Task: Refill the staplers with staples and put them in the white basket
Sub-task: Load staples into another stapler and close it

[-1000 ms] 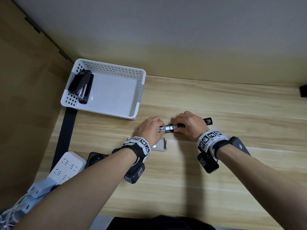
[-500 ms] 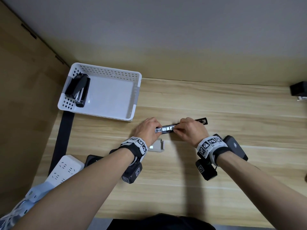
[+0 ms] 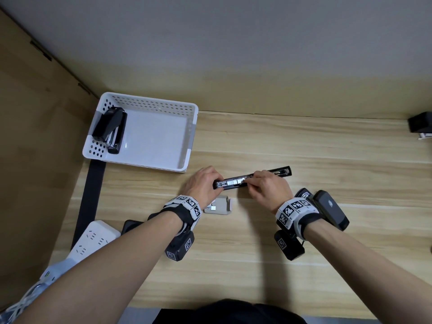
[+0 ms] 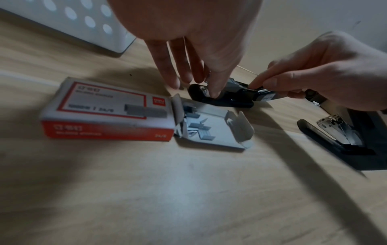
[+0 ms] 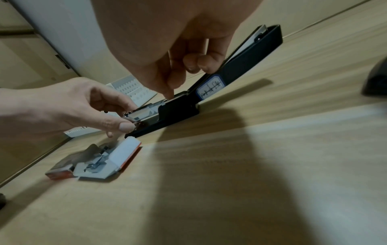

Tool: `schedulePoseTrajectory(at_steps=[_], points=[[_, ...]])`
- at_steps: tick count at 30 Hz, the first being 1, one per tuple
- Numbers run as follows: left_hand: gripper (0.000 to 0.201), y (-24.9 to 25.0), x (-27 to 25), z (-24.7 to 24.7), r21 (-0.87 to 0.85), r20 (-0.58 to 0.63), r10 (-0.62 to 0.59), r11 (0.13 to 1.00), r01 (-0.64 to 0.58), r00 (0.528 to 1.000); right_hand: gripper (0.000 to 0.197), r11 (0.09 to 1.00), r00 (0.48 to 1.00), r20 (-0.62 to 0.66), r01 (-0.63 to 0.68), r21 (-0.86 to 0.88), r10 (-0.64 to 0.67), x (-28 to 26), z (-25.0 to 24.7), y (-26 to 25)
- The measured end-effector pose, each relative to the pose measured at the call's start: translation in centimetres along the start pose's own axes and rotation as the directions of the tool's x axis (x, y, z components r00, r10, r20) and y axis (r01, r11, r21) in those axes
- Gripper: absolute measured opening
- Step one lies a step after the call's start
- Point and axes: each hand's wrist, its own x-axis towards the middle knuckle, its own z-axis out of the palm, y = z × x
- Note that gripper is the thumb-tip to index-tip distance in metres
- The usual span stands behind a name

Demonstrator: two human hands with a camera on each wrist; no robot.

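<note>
A black stapler lies folded open flat on the wooden table, its metal staple channel facing up. My left hand pinches the channel's front end between thumb and fingers. My right hand has curled fingers on the stapler's middle, fingertips down in the channel. An open staple box with loose strips lies just in front. The white basket stands at the back left with a black stapler inside. Another open stapler lies beside my right wrist.
A white power strip and a black strap lie at the table's left edge. A small black object sits at the far right by the wall. Wooden panels close off the left side.
My right hand has drawn back a little toward me, uncovering more of the stapler's flat-open top arm. My left hand has kept its pinch on the front end.
</note>
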Motion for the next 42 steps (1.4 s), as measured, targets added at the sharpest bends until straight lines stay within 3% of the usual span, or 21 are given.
schedulePoseTrajectory(at_steps=[14,20,28,34,38,42], points=[[0.015,-0.4,-0.8,-0.2,-0.043,-0.015,-0.061,0.997,0.061,0.998,0.042,0.999,0.991,0.137,-0.008,0.033,0.004,-0.2,0.8,-2.8],[0.016,-0.4,-0.8,-0.2,-0.031,-0.013,-0.082,0.996,0.082,0.997,0.038,0.991,0.995,0.011,-0.099,0.086,0.098,-1.0,1.3,-2.2],[0.014,-0.4,-0.7,-0.1,-0.023,-0.020,-0.083,0.996,0.083,0.996,0.039,0.991,0.995,0.083,-0.060,0.122,0.050,-0.3,1.4,-3.3],[0.015,-0.5,-0.6,-0.2,-0.019,-0.037,-0.085,0.996,0.085,0.996,0.040,0.984,0.999,0.016,-0.050,0.172,0.048,-0.3,1.5,-3.0],[0.017,-0.5,-0.8,-0.3,-0.001,-0.049,-0.041,0.999,0.041,0.998,0.043,1.000,0.965,-0.261,0.014,0.004,-0.012,-0.7,-0.1,-1.1],[0.017,-0.6,-1.0,-0.2,-0.013,-0.060,-0.011,1.000,0.011,0.998,0.053,0.931,0.977,-0.029,-0.211,-0.298,0.212,-0.4,-2.6,1.3]])
